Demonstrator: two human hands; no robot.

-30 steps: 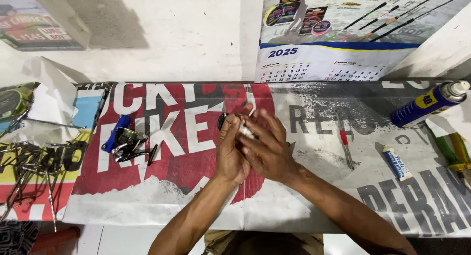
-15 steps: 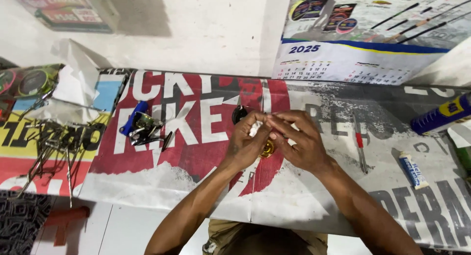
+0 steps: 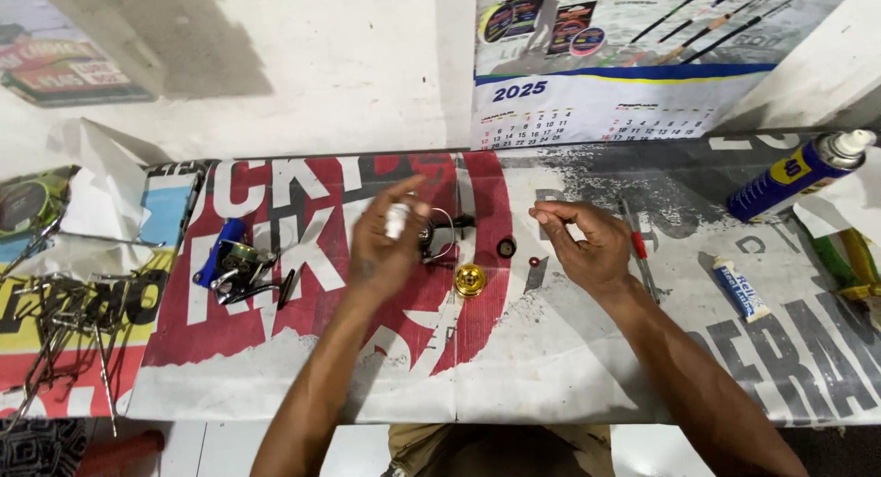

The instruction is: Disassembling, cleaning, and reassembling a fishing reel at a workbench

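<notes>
Small white piece [image 3: 396,220] sits pinched in my left hand [image 3: 385,248] at frame centre, above the wire-bail reel part [image 3: 440,234] on the surface [image 3: 551,349]. My right hand [image 3: 587,243] pinches something too tiny to identify. Gold knob [image 3: 470,280], black ring [image 3: 506,248] and red washer [image 3: 534,261] lie loose; a careless wrist could scatter them.
</notes>
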